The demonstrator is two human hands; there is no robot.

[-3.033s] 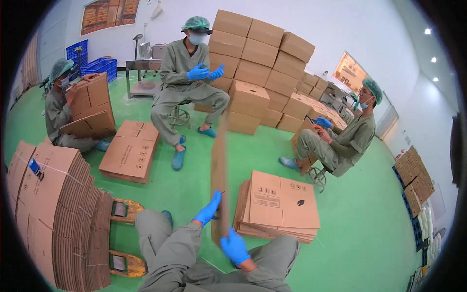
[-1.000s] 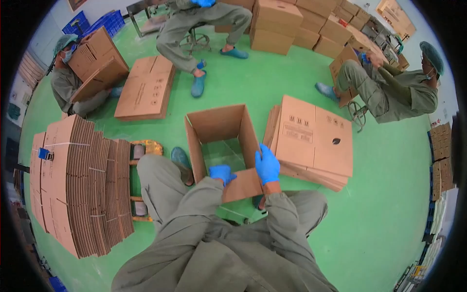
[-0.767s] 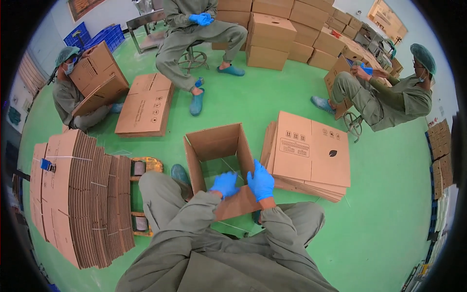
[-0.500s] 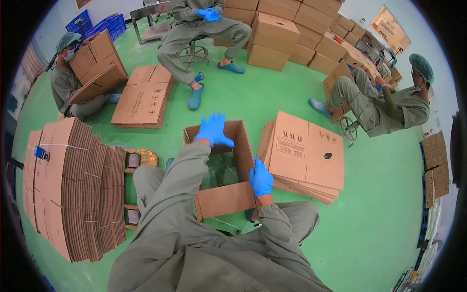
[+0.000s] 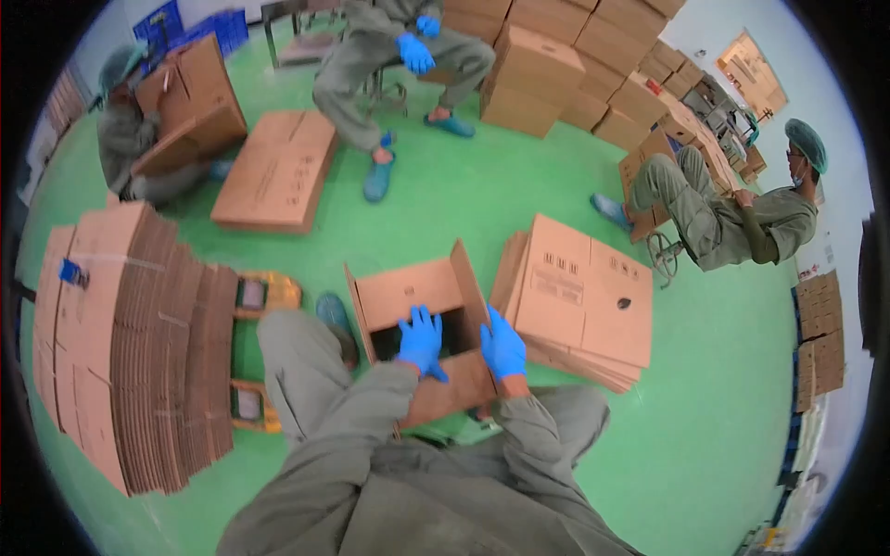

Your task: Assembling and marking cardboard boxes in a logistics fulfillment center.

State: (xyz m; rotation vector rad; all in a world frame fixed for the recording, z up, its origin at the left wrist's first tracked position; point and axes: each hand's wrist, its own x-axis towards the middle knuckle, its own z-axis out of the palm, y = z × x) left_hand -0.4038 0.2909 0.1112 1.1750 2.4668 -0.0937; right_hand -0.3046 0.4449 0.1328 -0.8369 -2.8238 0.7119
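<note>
Between my knees stands a partly folded brown cardboard box [image 5: 411, 289], its far flap bent inward over part of the opening and its near flap lying toward me. My left hand [image 5: 420, 341], in a blue glove, is over the opening by the edge of the far flap, fingers spread. At the right side of the box my gloved right hand [image 5: 503, 345] grips the right wall near its corner; its thumb is hard to make out. The dark inside of the box shows only in part beneath my left hand.
Flat cartons are stacked right of the box [image 5: 584, 296], and a tall strapped stack stands left [image 5: 120, 343] beside a yellow pallet-jack part [image 5: 269, 292]. Co-workers sit across, left with a carton [image 5: 190, 102] and right. Another carton stack [image 5: 278, 171] lies ahead.
My left hand came back toward me from the far edge, and the far flap is now folded inward. My right hand stays at the right wall. The co-worker opposite moved their hands apart.
</note>
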